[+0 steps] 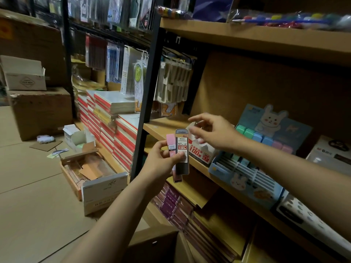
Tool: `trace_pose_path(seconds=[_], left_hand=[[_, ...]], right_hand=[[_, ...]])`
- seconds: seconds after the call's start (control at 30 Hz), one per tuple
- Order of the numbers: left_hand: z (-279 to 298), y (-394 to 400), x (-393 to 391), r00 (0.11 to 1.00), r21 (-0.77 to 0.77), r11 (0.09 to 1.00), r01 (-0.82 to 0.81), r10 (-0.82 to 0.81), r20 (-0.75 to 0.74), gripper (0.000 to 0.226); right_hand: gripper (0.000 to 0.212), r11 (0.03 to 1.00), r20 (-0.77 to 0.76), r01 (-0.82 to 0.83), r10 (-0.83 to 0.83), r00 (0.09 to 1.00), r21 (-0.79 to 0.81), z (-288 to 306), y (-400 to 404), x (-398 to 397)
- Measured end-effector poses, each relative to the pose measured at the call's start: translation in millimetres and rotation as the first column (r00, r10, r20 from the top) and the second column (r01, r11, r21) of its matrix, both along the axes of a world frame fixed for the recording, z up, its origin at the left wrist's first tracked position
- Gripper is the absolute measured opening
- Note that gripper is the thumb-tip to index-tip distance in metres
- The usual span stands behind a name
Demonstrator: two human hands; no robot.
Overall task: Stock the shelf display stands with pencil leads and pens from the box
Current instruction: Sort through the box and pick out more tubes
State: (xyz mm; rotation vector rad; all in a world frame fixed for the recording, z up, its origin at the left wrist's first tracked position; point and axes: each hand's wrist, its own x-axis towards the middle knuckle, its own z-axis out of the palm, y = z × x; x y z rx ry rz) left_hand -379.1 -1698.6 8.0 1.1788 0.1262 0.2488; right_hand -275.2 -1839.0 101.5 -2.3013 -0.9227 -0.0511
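A person stands at a wooden shelf (171, 126) in a dim stationery stockroom, sorting refills into place. The left hand (161, 160) grips two slim plastic pencil-lead cases upright, thumb across their fronts: a dark grey case with a red-and-white 0.7 HB label (182, 149) and, just beside it on the left, a pink case (170, 144). Both are held in the air off the front edge of the shelf, near its left end by the black metal upright (146, 111). The right hand (212, 131) hovers over a white cardboard display stand printed with red 100 and HB 0.7 markings (203, 150), which sits at the shelf's front edge; its fingers are loosely spread and slightly curled, and it appears to hold nothing, though motion blur around the fingertips leaves that uncertain. To the right on the same shelf stands a blue cardboard display with a cartoon rabbit header (247, 179), partly filled with pastel-capped cases. An open white-and-orange cardboard box (102, 186) lies on the cardboard-covered floor (28, 186) below the shelf's left corner. The step in hand looks like matching each case to its stand. The next move probably calls for the right hand to take the grey 0.7 case and drop it upright into the white stand, leaving the pink case for a different slot.
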Motion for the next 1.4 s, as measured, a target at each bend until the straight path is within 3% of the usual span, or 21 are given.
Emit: trace_pose_path(seconds=[0.17,0.33,0.43,0.57,0.87,1.13,1.4], left_hand=[[6.9,-7.9,-5.5,0.997,-0.003,0.997,0.074,-0.074,0.027,0.039],[12.5,-9.6,-10.0,0.994,-0.068,0.992,0.106,-0.105,0.025,0.025],[12.0,-6.1,-10.9,0.999,-0.058,0.998,0.032,-0.031,0.021,0.027],[9.9,-4.8,-11.2,1.000,-0.070,0.997,-0.012,0.014,0.019,0.029],[0.1,-0.6,-3.8,0.999,-0.041,0.998,-0.043,0.042,-0.019,0.028],[-10.9,-4.4,5.8,0.996,-0.003,0.998,-0.060,0.059,-0.066,0.024],[-9.6,-8.9,3.3,0.995,0.032,0.998,-0.056,0.058,-0.079,0.031]], right_hand=[[0.052,0.998,-0.019,-0.054,0.053,0.998,-0.036,-2.7,-6.1,-24.5],[0.038,0.993,-0.139,0.013,0.003,0.990,0.114,27.3,-17.7,-22.2],[0.035,0.953,-0.035,0.174,-0.171,0.985,0.248,47.5,-22.5,-7.1],[0.033,0.926,0.238,0.265,-0.330,0.913,0.269,54.1,-10.5,11.0],[0.028,0.964,0.464,0.251,-0.261,0.847,0.084,16.0,21.6,34.9],[0.029,0.974,0.400,0.218,-0.222,0.889,0.056,1.8,15.1,44.5],[0.025,0.956,0.438,0.292,-0.264,0.859,0.003,-12.9,8.7,50.2]])
